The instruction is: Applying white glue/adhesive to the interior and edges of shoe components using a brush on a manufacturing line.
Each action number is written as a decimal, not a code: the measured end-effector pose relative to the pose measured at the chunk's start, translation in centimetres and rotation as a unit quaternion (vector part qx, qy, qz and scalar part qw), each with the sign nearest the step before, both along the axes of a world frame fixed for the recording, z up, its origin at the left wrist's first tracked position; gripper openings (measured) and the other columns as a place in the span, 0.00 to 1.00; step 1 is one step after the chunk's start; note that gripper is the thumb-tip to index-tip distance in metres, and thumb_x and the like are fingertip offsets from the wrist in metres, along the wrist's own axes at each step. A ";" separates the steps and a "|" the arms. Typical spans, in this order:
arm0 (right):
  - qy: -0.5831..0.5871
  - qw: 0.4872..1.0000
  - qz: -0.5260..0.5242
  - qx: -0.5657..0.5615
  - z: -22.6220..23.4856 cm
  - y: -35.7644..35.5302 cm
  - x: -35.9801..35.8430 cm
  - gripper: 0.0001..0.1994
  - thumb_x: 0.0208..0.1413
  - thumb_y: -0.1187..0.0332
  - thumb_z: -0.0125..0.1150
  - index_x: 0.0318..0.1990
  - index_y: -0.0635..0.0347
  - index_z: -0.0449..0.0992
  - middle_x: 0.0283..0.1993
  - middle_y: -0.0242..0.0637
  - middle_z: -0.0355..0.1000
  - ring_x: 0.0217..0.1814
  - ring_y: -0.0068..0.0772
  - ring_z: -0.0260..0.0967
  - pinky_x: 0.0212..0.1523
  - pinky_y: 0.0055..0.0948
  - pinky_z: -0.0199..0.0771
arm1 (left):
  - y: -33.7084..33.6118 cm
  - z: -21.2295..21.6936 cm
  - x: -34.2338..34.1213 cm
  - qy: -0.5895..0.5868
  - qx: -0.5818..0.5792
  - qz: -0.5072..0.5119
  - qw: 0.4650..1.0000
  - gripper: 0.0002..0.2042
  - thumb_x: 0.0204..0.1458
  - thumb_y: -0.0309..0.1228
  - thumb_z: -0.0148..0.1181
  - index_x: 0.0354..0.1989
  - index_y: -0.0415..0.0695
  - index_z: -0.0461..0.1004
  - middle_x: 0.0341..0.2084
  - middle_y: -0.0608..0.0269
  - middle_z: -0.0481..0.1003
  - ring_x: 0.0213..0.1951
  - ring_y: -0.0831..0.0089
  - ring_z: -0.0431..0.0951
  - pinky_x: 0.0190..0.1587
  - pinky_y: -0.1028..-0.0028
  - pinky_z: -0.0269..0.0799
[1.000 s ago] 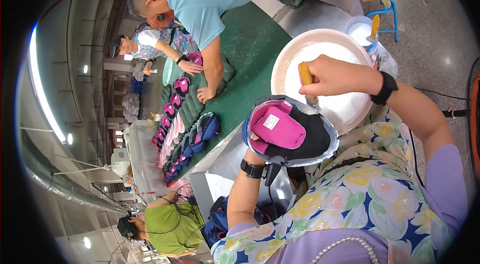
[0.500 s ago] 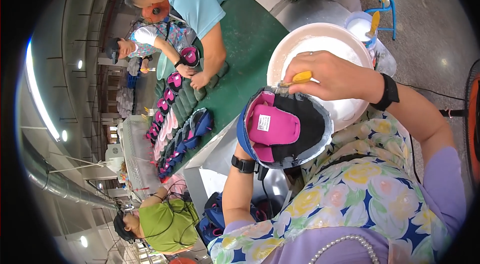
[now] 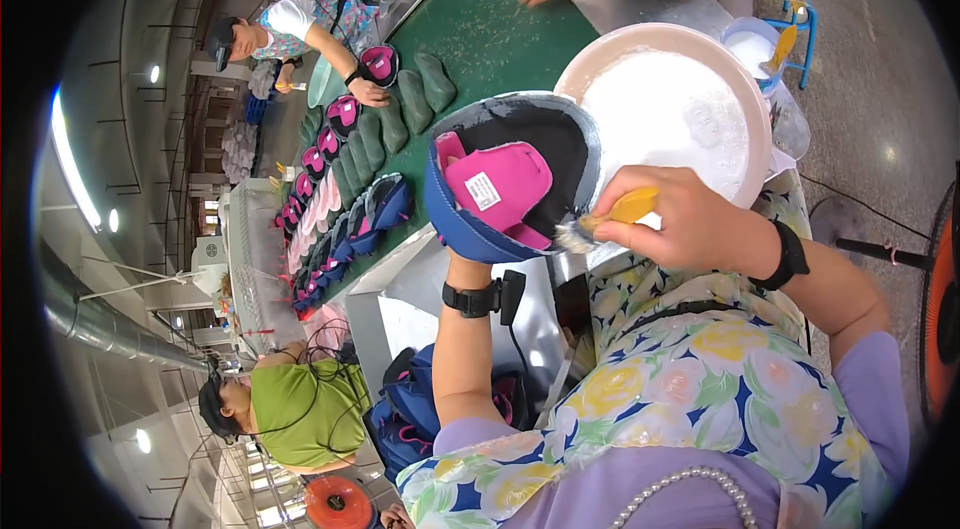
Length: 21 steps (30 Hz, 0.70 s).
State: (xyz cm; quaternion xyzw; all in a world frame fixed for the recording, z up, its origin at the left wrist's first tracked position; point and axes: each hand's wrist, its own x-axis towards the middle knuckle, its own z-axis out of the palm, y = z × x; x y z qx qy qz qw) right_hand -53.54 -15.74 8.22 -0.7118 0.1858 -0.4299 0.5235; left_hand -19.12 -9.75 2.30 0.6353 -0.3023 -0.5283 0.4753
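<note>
1. A worker's left hand (image 3: 462,247) props up a blue shoe upper (image 3: 510,179) from beneath; the hand is almost wholly hidden behind it, so how the fingers lie cannot be told, though the upper plainly rests in that grip.

2. The upper sits raised in mid-frame, above the worker's lap and just left of a wide basin (image 3: 668,109). Its opening faces the camera, showing a dark lining and a pink tongue (image 3: 497,187) with a small white label.

3. The right hand (image 3: 690,227) is curled tight round the yellow handle of a brush (image 3: 605,219), fingers together and thumb on top.

4. The brush's pale bristles touch the lower right edge of the upper, at the rim of its opening.

5. The basin, pinkish with a white filling, lies just beyond the right hand, its near rim overlapped by the upper.

6. A black watch (image 3: 472,299) circles the left wrist, a black band (image 3: 785,257) the right.

7. Behind, a green belt (image 3: 480,39) carries rows of pink-and-blue uppers (image 3: 330,189) and green lasts (image 3: 415,94); other workers' hands rest on it, well apart from the worker's own.

8. A small white tub (image 3: 750,44) with a yellow tool stands beyond the basin.
</note>
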 end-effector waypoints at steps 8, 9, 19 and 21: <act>0.037 0.979 -0.195 0.057 -2.3 -3.6 -4.9 0.04 0.56 0.77 0.63 0.36 0.65 0.74 0.35 0.34 0.73 0.36 0.24 0.72 0.38 0.24 0.70 | -0.9 0.8 3.5 -0.087 -0.067 0.145 0.983 0.18 0.63 0.27 0.48 0.62 0.47 0.61 0.54 0.55 0.72 0.49 0.58 0.79 0.45 0.65 0.82; 0.029 0.973 -0.203 0.103 -2.7 -3.7 -5.2 0.04 0.57 0.77 0.63 0.36 0.65 0.74 0.35 0.34 0.73 0.36 0.23 0.71 0.38 0.23 0.70 | -1.3 0.8 4.5 -0.095 -0.073 0.159 0.980 0.18 0.63 0.27 0.48 0.62 0.47 0.61 0.54 0.55 0.72 0.49 0.58 0.79 0.45 0.65 0.82; 0.114 0.965 -0.175 0.157 -2.8 -3.8 -5.1 0.04 0.60 0.75 0.60 0.39 0.65 0.72 0.36 0.33 0.73 0.36 0.19 0.70 0.36 0.19 0.70 | -3.8 -10.0 21.5 -0.018 -0.046 0.297 0.954 0.25 0.57 0.19 0.42 0.64 0.50 0.58 0.53 0.57 0.71 0.44 0.62 0.78 0.37 0.63 0.81; 0.122 0.963 -0.173 0.169 -2.7 -4.2 -4.7 0.04 0.61 0.73 0.59 0.40 0.64 0.73 0.38 0.35 0.74 0.37 0.20 0.71 0.38 0.19 0.71 | -3.2 -11.4 23.3 -0.095 0.022 0.411 0.906 0.28 0.53 0.22 0.44 0.65 0.48 0.59 0.50 0.53 0.73 0.42 0.59 0.79 0.34 0.61 0.79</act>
